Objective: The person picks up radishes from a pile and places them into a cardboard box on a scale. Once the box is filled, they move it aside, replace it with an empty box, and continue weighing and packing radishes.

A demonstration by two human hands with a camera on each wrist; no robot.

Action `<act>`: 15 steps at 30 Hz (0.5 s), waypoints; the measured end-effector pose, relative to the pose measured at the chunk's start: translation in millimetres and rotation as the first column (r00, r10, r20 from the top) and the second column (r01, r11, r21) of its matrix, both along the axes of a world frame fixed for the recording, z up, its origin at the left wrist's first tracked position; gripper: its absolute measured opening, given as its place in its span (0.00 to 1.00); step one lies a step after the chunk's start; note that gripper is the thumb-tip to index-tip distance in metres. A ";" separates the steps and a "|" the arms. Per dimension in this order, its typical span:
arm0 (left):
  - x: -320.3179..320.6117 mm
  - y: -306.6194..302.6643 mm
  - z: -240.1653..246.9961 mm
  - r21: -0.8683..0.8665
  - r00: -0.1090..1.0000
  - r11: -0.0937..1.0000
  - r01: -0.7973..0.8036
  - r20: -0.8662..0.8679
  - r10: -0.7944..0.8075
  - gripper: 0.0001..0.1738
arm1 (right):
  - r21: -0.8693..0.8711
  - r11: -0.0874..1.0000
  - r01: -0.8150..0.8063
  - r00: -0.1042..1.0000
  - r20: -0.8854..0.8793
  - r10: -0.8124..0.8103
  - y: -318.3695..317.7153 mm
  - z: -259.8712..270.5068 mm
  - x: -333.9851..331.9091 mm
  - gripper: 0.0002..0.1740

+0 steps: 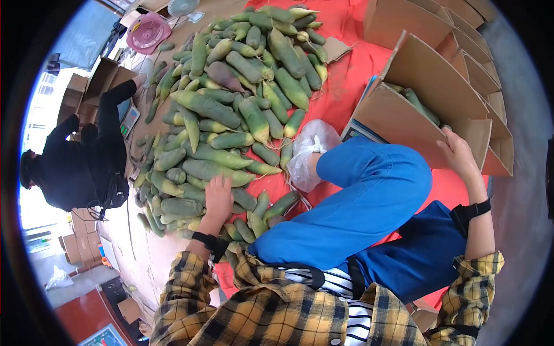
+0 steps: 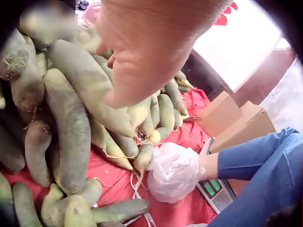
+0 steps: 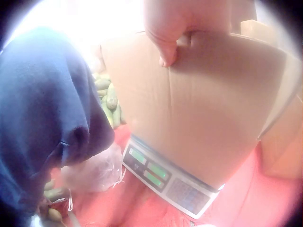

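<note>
A big heap of green radishes (image 1: 242,86) covers the red sheet and the brown board beside it. My left hand (image 1: 219,199) reaches into the near side of the heap, its fingers over a long green radish (image 1: 208,171). From the left wrist view, the thumb and fingertips lie against this radish (image 2: 78,71), and the hand hides part of it. My right hand (image 1: 459,154) holds the near wall of a cardboard box (image 1: 424,106), thumb outside and fingers over the top edge. Several green radishes (image 1: 421,106) lie inside the box, which stands on a digital scale (image 3: 165,177).
More open cardboard boxes (image 1: 473,63) stand at the far right. A bare leg shows above a foot wrapped in a white plastic bag (image 1: 311,153), between heap and scale. Across the heap sits another person in dark clothes (image 1: 83,155), near a pink basin-like object (image 1: 148,33).
</note>
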State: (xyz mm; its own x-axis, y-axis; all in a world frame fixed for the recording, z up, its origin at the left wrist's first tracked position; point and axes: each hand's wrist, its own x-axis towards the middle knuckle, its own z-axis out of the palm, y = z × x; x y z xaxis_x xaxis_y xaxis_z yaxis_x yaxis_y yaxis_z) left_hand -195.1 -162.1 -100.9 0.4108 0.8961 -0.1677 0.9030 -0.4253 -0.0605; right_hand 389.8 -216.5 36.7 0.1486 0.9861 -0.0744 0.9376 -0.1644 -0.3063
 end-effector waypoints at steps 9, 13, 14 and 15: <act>-39.0 -29.3 -15.6 0.040 0.989 0.988 -0.146 0.010 0.146 0.37 | -0.079 0.994 0.074 0.993 -0.082 -0.080 0.9 2.2 -0.3 0.20; -79.6 -50.0 -8.5 0.127 0.977 0.977 -0.169 -0.108 0.183 0.39 | -0.086 0.993 0.085 0.984 -0.149 -0.097 0.0 -5.2 8.8 0.22; -94.8 -50.1 -6.7 0.201 0.962 0.964 -0.177 -0.172 0.213 0.37 | -0.077 0.994 0.080 0.990 -0.113 -0.088 -0.5 -5.8 9.6 0.23; -111.7 -50.8 -5.8 0.275 0.940 0.944 -0.182 -0.233 0.249 0.36 | -0.066 0.995 0.072 0.994 -0.077 -0.077 -0.7 -6.5 10.5 0.23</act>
State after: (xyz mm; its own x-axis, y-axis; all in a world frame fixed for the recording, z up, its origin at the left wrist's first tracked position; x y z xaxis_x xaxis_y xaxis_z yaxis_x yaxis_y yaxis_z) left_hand -306.9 -212.9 -106.6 0.1749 0.9846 -0.0056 0.9087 -0.1636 -0.3840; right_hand 400.3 -217.2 30.2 0.2124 0.9655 -0.1508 0.8951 -0.2541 -0.3665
